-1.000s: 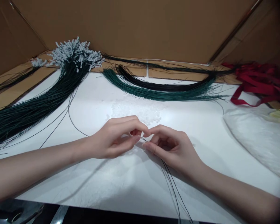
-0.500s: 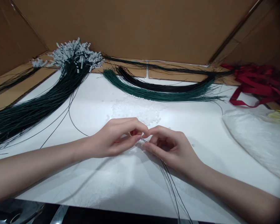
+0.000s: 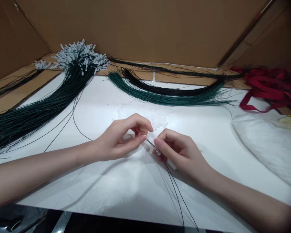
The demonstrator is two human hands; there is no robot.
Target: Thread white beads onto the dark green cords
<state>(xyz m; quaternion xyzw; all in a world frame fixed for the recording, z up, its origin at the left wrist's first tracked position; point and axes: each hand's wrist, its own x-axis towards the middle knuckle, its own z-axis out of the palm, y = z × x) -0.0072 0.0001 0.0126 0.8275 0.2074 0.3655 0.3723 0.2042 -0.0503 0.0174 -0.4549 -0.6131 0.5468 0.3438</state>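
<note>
White table (image 3: 208, 136), cardboard behind | thin black cord (image 3: 171, 176) pinched near its beaded tip by right hand (image 3: 177, 152), kept taut | left hand (image 3: 122, 139) loosely curled, thumb and forefinger apart, holding nothing | loose beads (image 3: 145, 113) within reach

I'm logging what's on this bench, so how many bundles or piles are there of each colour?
Dark green cord bundles: 2, a bead-tipped bundle and a plain green bundle
Black cord bundles: 1
Red ribbon piles: 1
Clear bead piles: 1
Total: 5
</note>
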